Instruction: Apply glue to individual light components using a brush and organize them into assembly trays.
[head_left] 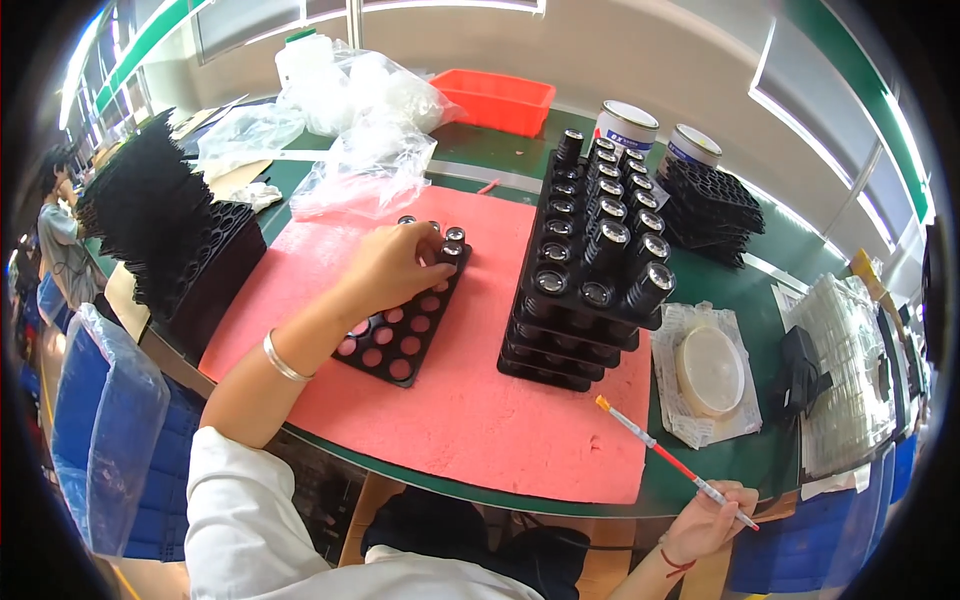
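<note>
My left hand [402, 262] reaches over a black tray with round holes [402, 368] on a pink foam mat. Its thumb and fingers pinch a small black cylinder with a shiny clear top [452, 247] at the tray's far end. Several such cylinders stand in that end, partly behind the hand; pink shows through the nearer holes. At the lower right, my right hand [708, 525] is closed around a slim brush [655, 446] with a red and white handle. Its orange tip points up and left, over the mat's right part.
Stacked black trays with upright black cylinders [585, 290] stand right of centre. Beside them are a round pale dish [712, 370], two cans [628, 125] and more trays [712, 205]. Black trays are piled left [145, 210]; plastic bags [375, 150] and a red bin [495, 100] lie behind.
</note>
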